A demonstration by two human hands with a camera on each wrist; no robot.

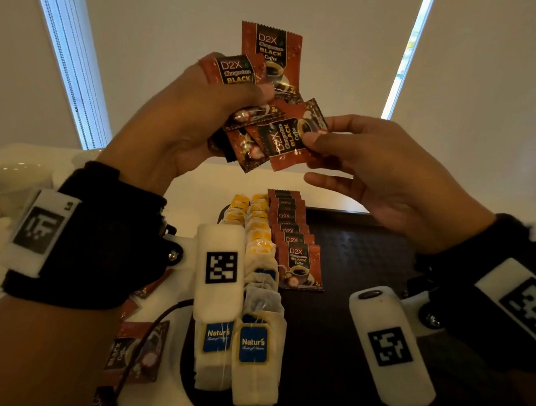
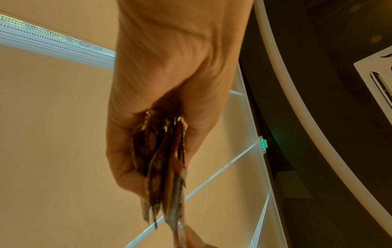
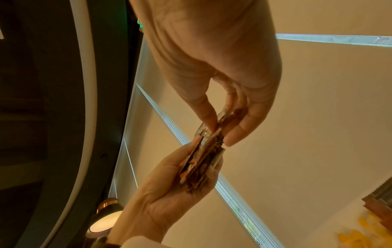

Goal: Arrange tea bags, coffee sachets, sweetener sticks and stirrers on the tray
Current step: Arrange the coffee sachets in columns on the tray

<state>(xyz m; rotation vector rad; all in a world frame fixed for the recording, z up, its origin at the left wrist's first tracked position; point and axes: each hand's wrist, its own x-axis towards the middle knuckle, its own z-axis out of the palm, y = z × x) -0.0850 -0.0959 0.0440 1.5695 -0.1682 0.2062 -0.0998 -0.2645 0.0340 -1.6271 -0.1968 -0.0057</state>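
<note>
Tray [image 1: 364, 310], dark and textured, fills the lower right of the head view. Two columns of tea bags [image 1: 253, 342] are laid along its left side, with a row of seven coffee sachets [image 1: 301, 265] overlapping just to their right. Above, at centre frame, a fan of sachets [image 1: 262, 81] is gripped in the left hand [image 1: 183, 119]; their number cannot be told. One sachet [image 1: 291, 138] is pinched between thumb and fingers of the right hand [image 1: 383, 178].

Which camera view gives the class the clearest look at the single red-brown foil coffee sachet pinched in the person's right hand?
The head view: the red-brown foil coffee sachet faces the camera, label readable, pinched by the right hand. The right wrist view shows it only edge-on. The left wrist view shows only blurred sachet edges.
</note>
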